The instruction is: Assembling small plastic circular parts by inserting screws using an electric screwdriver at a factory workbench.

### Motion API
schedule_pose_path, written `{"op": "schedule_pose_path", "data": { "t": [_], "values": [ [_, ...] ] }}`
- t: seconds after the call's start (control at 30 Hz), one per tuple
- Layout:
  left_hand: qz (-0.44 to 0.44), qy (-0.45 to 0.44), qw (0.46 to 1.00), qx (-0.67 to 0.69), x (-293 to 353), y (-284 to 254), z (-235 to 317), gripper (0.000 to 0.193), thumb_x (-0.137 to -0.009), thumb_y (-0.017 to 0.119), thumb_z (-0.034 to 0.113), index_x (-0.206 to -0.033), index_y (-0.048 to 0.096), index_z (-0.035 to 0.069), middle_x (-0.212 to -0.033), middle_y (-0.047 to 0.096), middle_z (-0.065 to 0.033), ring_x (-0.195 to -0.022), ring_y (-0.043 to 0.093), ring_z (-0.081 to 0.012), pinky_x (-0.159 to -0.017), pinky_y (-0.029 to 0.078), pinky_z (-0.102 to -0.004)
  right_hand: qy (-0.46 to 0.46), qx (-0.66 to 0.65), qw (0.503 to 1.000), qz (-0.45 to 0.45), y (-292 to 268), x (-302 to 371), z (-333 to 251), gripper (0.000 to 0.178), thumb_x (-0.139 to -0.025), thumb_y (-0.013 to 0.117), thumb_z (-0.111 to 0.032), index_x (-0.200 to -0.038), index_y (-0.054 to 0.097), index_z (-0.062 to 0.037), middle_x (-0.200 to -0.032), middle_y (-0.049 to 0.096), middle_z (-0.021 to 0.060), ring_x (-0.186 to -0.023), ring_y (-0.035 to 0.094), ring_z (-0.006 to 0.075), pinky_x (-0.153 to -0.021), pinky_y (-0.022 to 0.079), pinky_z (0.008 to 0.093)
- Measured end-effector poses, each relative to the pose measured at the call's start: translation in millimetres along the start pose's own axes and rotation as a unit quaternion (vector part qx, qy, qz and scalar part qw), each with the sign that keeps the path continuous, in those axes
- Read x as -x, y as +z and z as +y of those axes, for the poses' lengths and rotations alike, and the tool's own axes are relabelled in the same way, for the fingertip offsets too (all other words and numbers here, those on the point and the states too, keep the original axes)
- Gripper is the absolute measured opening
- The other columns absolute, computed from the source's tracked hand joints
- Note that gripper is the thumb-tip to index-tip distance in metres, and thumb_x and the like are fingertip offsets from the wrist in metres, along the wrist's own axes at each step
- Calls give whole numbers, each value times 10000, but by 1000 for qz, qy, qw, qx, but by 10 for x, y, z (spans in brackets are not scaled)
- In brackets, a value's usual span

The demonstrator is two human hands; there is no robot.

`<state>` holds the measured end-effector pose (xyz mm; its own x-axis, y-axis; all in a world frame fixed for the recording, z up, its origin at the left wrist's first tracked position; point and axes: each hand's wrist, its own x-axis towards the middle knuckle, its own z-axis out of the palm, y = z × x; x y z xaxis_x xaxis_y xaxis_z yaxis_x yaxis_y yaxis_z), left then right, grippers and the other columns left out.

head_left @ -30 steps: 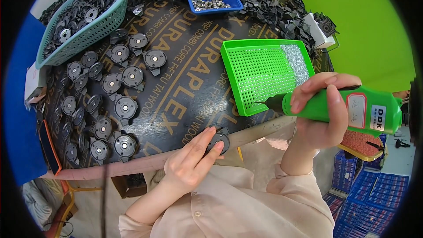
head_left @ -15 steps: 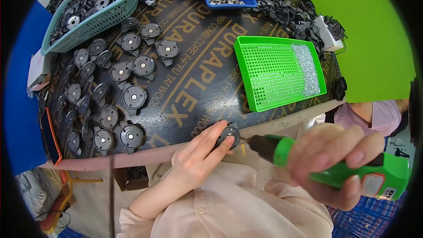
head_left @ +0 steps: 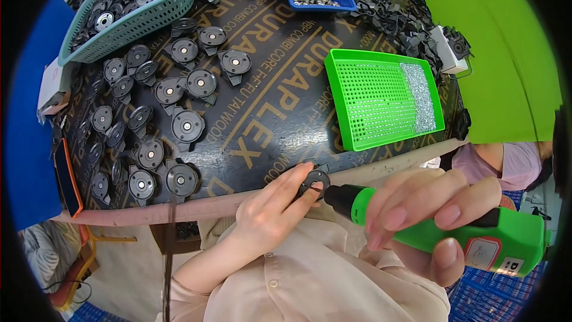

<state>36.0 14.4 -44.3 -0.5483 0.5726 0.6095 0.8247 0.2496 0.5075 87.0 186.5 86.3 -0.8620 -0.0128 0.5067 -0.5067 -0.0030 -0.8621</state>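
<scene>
At the table's near edge my left hand (head_left: 269, 213) presses a round black plastic part (head_left: 314, 182) down, its fingers closed about the part's rim. My right hand (head_left: 426, 214) is wrapped round a green electric screwdriver (head_left: 476, 238) with a black nose. The tool lies nearly level, its nose tip against or very close to the part; the exact contact is hidden. Beyond, toward the right, a green perforated tray (head_left: 375, 104) holds rows of small screws, with a silvery heap of them at its right end. Several similar round black parts (head_left: 187, 126) lie on the left of the table.
A teal basket (head_left: 134, 28) full of black parts stands far left. At the back are a blue bin (head_left: 316, 7) of metal pieces and a heap of black pieces (head_left: 387, 0). An orange-edged phone (head_left: 68, 177) lies at the left edge. Another person (head_left: 512, 164) is at right.
The screwdriver has moved left, bringing its nose up to the round part. My left hand keeps its hold on the part. The whole view has shifted slightly.
</scene>
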Motion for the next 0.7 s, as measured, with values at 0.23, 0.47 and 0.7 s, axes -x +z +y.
{"op": "schedule_pose_path", "data": {
  "t": [0.23,0.47,0.7],
  "values": [
    [-8,3,1000,-11,12,-5,-1,143,-769,730,123,-879,691,40,-1107,655,-162,-904,698,-234,-604,567,-262,-6,-5,1000,-12,66,-86,50,219,-912,572,-130,-1032,419,-29,-898,619,232,-520,619,255,-491,542,379],
    [-38,11,999,3,-12,-46,5,178,-760,726,94,-916,687,19,-1142,636,-192,-937,690,-250,-657,576,-290,-38,-14,994,-106,-16,-214,109,213,-873,588,-81,-1002,433,-14,-890,620,223,-516,617,261,-487,540,383],
    [-1,-1,1000,-1,50,42,3,298,-718,778,84,-1003,698,49,-1094,654,-180,-867,697,-245,-668,571,-272,-143,21,974,174,-384,-71,48,210,-920,432,-132,-1048,439,33,-942,586,289,-442,528,230,-440,476,346]
  ]
}}
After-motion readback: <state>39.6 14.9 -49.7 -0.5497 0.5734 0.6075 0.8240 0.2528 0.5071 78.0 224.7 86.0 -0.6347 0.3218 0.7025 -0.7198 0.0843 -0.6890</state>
